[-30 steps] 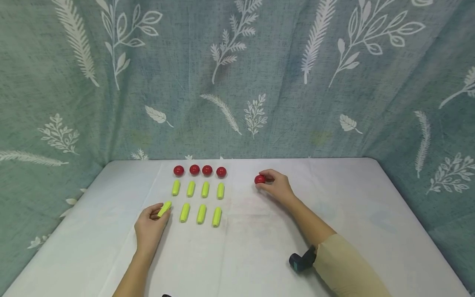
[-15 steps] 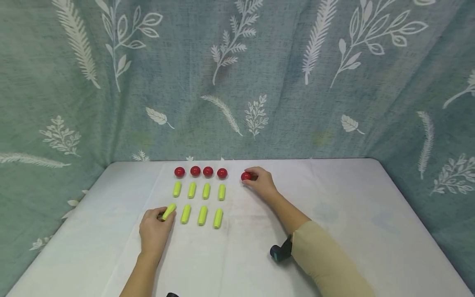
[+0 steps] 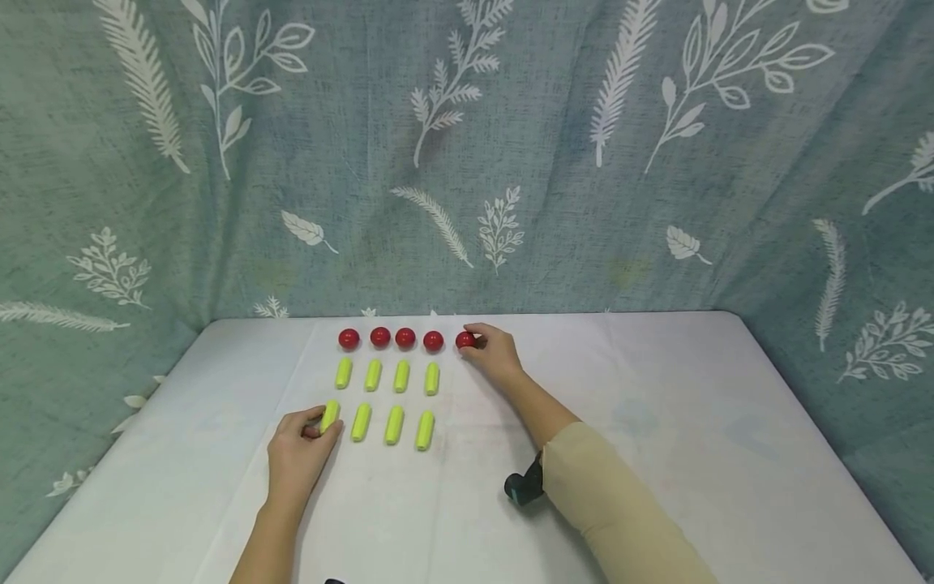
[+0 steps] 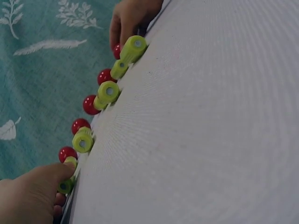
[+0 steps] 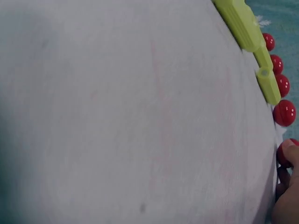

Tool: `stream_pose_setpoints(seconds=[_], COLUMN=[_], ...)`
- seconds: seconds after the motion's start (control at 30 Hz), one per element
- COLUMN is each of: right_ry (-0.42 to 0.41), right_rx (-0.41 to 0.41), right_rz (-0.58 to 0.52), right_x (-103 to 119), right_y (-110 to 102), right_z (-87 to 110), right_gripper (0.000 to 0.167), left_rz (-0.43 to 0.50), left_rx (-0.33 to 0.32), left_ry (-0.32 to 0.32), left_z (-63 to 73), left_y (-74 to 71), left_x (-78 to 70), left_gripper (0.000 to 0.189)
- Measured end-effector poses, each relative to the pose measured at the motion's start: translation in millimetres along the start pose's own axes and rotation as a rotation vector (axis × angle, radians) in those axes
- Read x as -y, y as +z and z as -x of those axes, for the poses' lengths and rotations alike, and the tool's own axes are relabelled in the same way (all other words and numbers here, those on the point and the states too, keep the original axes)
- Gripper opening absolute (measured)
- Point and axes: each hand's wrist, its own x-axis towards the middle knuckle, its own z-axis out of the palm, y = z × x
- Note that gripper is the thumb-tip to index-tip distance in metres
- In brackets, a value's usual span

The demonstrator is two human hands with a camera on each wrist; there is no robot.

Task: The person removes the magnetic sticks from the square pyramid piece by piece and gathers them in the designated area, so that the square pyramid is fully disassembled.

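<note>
In the head view my left hand (image 3: 295, 454) pinches a yellow-green rod (image 3: 330, 416) between thumb and fingers, at the left end of the nearer row of such rods (image 3: 395, 425). My right hand (image 3: 496, 355) pinches a red ball (image 3: 464, 341) just right of a row of several red balls (image 3: 404, 338) at the back. Between the balls and the near rods lies another row of yellow-green rods (image 3: 401, 376). In the left wrist view the thumb covers part of the held rod (image 4: 65, 186). The right wrist view shows the thumb on the held red ball (image 5: 283, 154).
A white-covered table (image 3: 657, 454) carries everything. A green-blue leaf-patterned cloth (image 3: 554, 243) hangs behind it and along both sides. A dark wrist camera (image 3: 524, 487) sticks out from the right sleeve (image 3: 620, 503).
My right hand has moved left with the red ball, to beside the end of the ball row. The rod in my left hand has turned from slanted to nearly in line with its neighbours.
</note>
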Motion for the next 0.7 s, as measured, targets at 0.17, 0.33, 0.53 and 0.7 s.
stream_pose_setpoints(seconds=[0.17, 0.33, 0.53, 0.7], right_ry=[0.035, 0.055, 0.08, 0.04], right_rx=[-0.022, -0.03, -0.01, -0.006], right_rz=[-0.01, -0.008, -0.014, -0.006], right_x=[0.4, 0.9, 2.4, -0.9], right_y=[5.4, 6.3, 4.0, -0.3], right_z=[-1.5, -0.5, 2.9, 9.5], right_gripper=[0.045, 0.046, 0.05, 0.067], left_rz=[-0.015, -0.019, -0.015, -0.013], left_rx=[0.026, 0.029, 0.03, 0.028], left_ry=[-0.021, -0.002, 0.002, 0.001], left_z=[2.9, 4.9, 4.2, 2.6], left_y=[-0.1, -0.6, -0.2, 1.6], left_x=[-2.0, -2.9, -3.0, -1.7], left_gripper=[0.035, 0.034, 0.034, 0.035])
